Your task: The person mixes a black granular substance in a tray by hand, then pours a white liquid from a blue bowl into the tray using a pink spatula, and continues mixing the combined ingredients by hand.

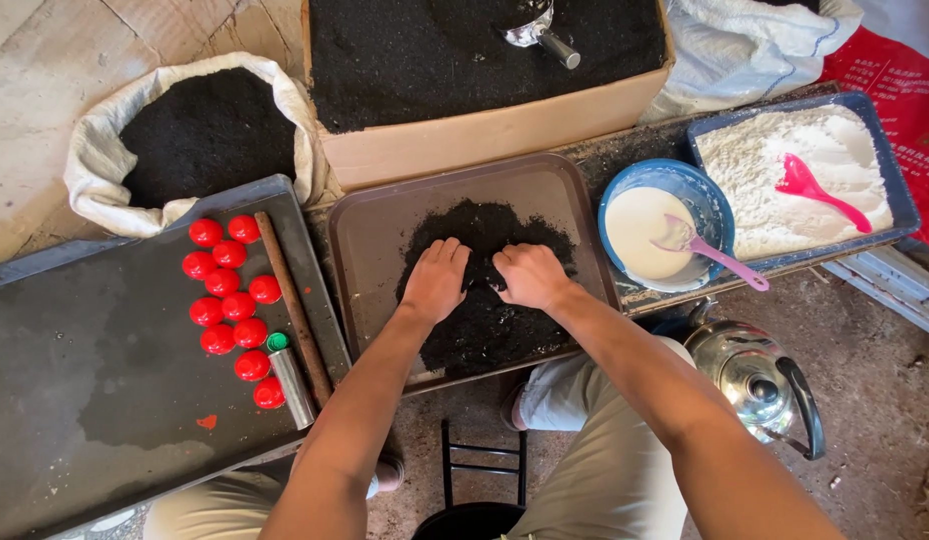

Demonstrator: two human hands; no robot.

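Head view, brown tray, dark powder, seemingly damp

Count by kind, head view:

- Red balls: 11, clustered on the dark board.
- Brown trays: 1, bearing one heap of black powder.
- Hands on the heap: 2, left hand and right hand.
- Cardboard boxes of black powder: 1, with 1 metal scoop.
- White sacks of black powder: 1.
- Blue bowls: 1.
- Blue trays of white powder: 1.
- Plastic spoons: 2, one purple, one pink.
- Kettles: 1.
- Rods: 1.
- Metal cylinders: 1.
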